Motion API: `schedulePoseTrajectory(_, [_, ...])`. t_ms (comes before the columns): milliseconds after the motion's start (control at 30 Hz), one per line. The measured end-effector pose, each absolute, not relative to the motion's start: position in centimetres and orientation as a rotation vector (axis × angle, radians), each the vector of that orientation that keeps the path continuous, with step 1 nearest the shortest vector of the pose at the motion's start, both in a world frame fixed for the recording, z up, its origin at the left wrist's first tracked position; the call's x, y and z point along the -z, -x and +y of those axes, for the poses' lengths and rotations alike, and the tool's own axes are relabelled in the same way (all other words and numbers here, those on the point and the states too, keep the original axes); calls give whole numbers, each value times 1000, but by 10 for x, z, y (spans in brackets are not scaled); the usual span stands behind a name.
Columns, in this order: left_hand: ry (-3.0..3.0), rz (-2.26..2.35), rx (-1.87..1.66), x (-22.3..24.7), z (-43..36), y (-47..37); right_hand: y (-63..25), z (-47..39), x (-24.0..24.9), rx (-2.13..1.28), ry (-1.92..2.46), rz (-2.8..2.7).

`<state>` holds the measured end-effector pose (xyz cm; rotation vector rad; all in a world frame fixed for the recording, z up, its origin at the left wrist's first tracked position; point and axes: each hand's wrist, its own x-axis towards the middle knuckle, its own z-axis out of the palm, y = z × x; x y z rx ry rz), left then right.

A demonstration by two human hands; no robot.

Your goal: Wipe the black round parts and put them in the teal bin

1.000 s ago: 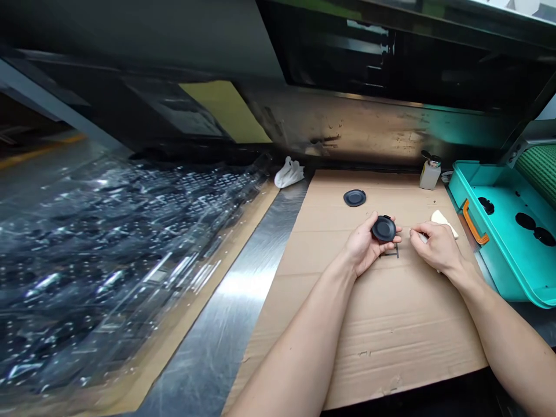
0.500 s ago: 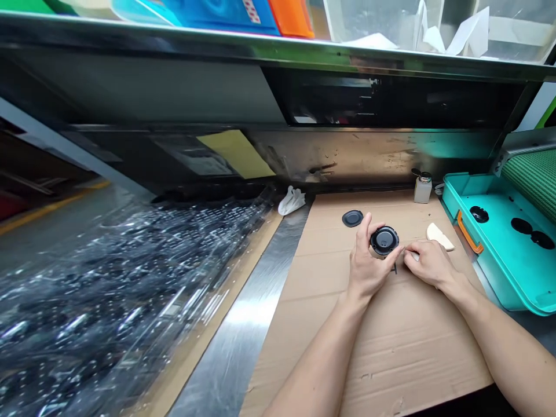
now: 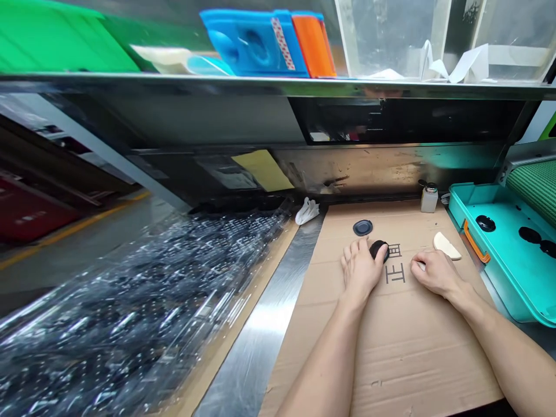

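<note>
My left hand holds a round black part low over the cardboard sheet, thumb on its right side. To its right, my right hand is closed, with a small whitish thing showing at its fingertips. A flat black disc lies on the cardboard beyond my left hand. Beyond my right hand is a cream half-round pad. Black printed characters show between my hands.
A teal bin with several black discs stands at the right. A small bottle is at the back, near a crumpled white tissue. Plastic-covered black trays fill the left. A metal shelf crosses above.
My left hand has turned over and lowered the black part, whose ringed face no longer shows. My hands are further apart. The whole view has shifted, with more of the shelf showing.
</note>
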<state>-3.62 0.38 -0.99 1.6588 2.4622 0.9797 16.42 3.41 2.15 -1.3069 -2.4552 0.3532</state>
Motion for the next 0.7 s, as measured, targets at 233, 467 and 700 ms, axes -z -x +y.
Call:
schedulePoseTrajectory(233, [-1849,2260,-858,10,-6,39,-162,33,-20,-387,1319,-2472])
schedulePoseTrajectory(467, [-1822,2261,-1064,-2,24,78,-158,37,-11,-435,1336,-2424])
schedulePoseTrajectory(700, [-1988,2281,-600,-34,68,97,-155,30,-15,-530,1423,-2377])
